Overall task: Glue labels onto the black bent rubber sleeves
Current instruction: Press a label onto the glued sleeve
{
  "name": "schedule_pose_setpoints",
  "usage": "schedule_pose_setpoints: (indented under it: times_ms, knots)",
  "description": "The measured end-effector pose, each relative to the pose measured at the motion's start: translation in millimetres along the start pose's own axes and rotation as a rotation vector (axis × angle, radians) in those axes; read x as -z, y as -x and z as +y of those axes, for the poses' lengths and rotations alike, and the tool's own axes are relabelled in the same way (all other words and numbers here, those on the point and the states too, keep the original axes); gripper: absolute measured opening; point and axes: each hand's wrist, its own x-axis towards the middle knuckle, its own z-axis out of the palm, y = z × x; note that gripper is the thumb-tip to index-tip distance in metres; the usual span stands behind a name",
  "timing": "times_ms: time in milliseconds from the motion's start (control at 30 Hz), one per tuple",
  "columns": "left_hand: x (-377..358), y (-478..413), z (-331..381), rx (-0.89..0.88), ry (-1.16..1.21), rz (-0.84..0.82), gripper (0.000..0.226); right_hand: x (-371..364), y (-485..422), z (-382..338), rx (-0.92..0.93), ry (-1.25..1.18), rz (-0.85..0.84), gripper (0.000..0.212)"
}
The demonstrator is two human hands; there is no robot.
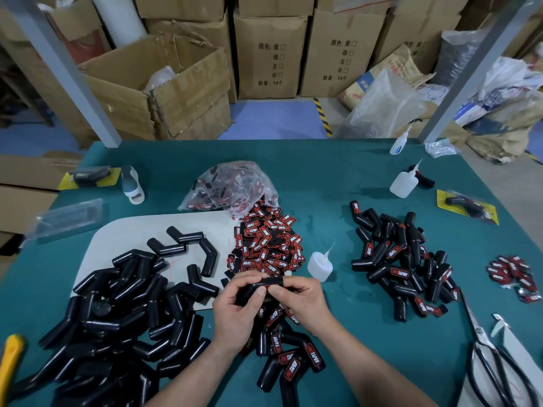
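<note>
The left hand point(235, 302) and right hand point(301, 301) both grip one black bent rubber sleeve point(264, 284); uneven thumb pressure may skew the hidden label.

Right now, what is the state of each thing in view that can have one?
Sleeve: lifted, held at both ends.
Left grip: curled round it.
Right grip: pinching it.
Near glue bottle: upright.
Label bag: open, labels spilling out.
Big cardboard box: flaps open.
</note>
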Motion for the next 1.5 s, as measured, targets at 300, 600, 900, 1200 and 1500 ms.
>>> schedule_pose_setpoints:
  times_ms: [300, 600, 900, 1200, 1500]
  knots:
    - [-1.2, 0.2, 1.1, 0.001, 0.022, -0.01, 0.014, -4.8, -1.5, -1.5, -0.086, -0.079, 0.0, 0.033]
    - [1.3, -1.5, -3.7, 0.031, 0.03, -0.012, 0.02, -7.2, -1.3, -4.4, -0.097, -0.088, 0.007, 0.031]
    - [0.4, -4.7, -3.9, 0.083, 0.045, 0.011, 0.008, -8.4, -1.1, -0.5, -0.132, -0.053, 0.048, 0.034]
    - [-1.2, -1.1, -1.7, -0.197, -0.301, -0.106, 0.013, -1.9, -6.9, 1.5, -0.201, -0.098, 0.081, 0.045]
    - [2.1, -2.5, -5.7, -0.162, -0.291, -0.06, 0.01, -0.9, -6.5, 2.0, -0.166, -0.183, 0.085, 0.045]
